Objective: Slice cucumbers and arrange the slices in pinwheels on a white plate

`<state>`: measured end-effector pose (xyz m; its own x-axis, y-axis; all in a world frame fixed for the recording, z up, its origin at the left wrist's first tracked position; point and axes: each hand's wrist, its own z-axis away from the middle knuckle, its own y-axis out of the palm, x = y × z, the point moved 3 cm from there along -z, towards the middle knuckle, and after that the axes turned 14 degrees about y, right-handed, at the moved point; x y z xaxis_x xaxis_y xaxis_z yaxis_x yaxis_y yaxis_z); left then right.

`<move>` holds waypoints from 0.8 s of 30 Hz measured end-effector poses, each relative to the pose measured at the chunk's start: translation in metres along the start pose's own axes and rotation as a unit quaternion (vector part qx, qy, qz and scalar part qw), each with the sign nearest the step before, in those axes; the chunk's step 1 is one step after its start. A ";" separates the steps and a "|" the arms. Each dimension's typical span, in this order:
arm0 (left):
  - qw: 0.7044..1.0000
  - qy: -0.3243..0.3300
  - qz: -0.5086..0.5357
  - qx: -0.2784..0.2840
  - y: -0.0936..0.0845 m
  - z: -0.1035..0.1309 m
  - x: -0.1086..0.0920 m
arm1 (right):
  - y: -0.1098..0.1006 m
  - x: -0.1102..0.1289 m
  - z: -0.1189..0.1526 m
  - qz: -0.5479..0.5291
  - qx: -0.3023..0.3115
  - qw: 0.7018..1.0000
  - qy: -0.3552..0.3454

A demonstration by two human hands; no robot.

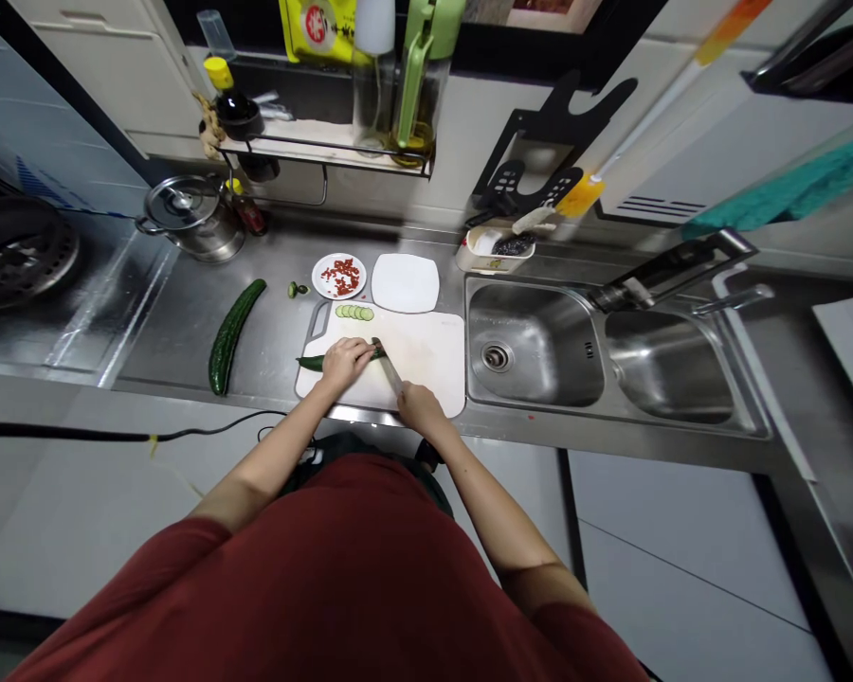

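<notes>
Fingers of left hand (345, 363) press down on the cucumber (313, 362), mid cutting board (398, 365); right hand (419, 409) at 5 o'clock grips knife (390, 371). Cucumber likely firm, slippery, prone to roll; hold it near the cut.

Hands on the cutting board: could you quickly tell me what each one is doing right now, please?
Left hand: pressed down on the cucumber.
Right hand: closed around the knife.

A steel counter (185, 313) runs beneath pale walls; a double sink (611, 360) sits right of the hands, a wall shelf (327, 142) beyond them.
</notes>
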<state>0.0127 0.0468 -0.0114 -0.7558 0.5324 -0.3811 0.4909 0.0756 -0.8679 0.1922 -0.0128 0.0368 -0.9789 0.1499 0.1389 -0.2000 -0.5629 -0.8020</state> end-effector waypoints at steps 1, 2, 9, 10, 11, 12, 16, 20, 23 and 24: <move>1.000 -0.004 0.001 0.001 0.000 0.000 0.000 | 0.001 0.000 0.000 0.001 0.001 1.000 -0.001; 1.000 -0.007 0.002 0.002 0.000 0.000 0.000 | 0.001 0.000 0.000 0.001 0.002 1.000 -0.001; 1.000 0.002 0.002 0.006 0.000 -0.001 0.000 | -0.001 0.003 -0.005 0.002 0.002 1.000 -0.001; 1.000 0.002 0.002 0.005 0.000 -0.001 0.000 | -0.002 0.004 -0.005 0.002 0.001 1.000 -0.001; 1.000 0.002 0.002 0.006 0.000 -0.001 0.000 | -0.002 0.005 -0.005 0.003 0.000 1.000 -0.001; 1.000 0.002 0.002 0.007 -0.001 -0.001 0.000 | -0.003 0.005 -0.006 0.003 0.000 1.000 -0.002; 1.000 -0.001 0.005 0.015 -0.002 -0.001 -0.001 | -0.004 0.009 -0.008 0.005 0.000 1.000 -0.002; 1.000 -0.006 0.007 0.011 -0.002 -0.001 -0.001 | -0.005 0.014 -0.012 0.004 -0.009 1.000 -0.006; 1.000 -0.004 0.010 0.007 -0.002 -0.001 -0.001 | -0.004 0.013 -0.012 0.006 -0.009 1.000 -0.005; 1.000 -0.004 0.012 0.006 -0.002 -0.001 -0.001 | -0.004 0.011 -0.010 0.007 -0.006 1.000 -0.003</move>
<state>0.0130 0.0472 -0.0093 -0.7481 0.5263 -0.4041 0.5031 0.0528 -0.8626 0.1824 -0.0007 0.0353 -0.9819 0.1370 0.1304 -0.1852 -0.5557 -0.8105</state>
